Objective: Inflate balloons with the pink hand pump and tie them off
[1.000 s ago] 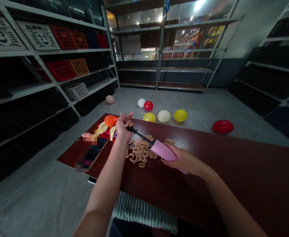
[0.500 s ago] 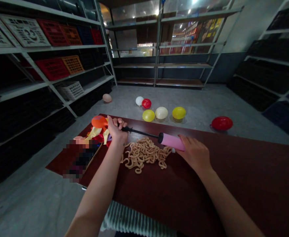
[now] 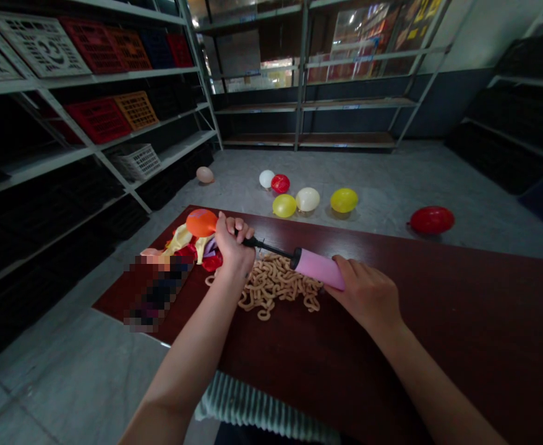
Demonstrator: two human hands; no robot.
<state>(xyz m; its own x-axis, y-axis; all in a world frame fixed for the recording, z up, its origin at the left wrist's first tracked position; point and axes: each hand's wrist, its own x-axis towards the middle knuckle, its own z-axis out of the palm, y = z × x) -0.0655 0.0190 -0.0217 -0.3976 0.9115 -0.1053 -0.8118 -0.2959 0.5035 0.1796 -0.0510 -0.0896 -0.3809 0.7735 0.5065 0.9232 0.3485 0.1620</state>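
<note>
The left hand [image 3: 232,245] is curling shut around the black nozzle of a pink hand pump [image 3: 318,269], with an orange balloon [image 3: 201,222] bulging just beside the fist, while the right hand [image 3: 367,292] is gripping the pump's barrel end. The pump is crossing above tan looped strands [image 3: 276,287] on a dark red counter [image 3: 383,377], beside crumpled balloons [image 3: 185,247].
</note>
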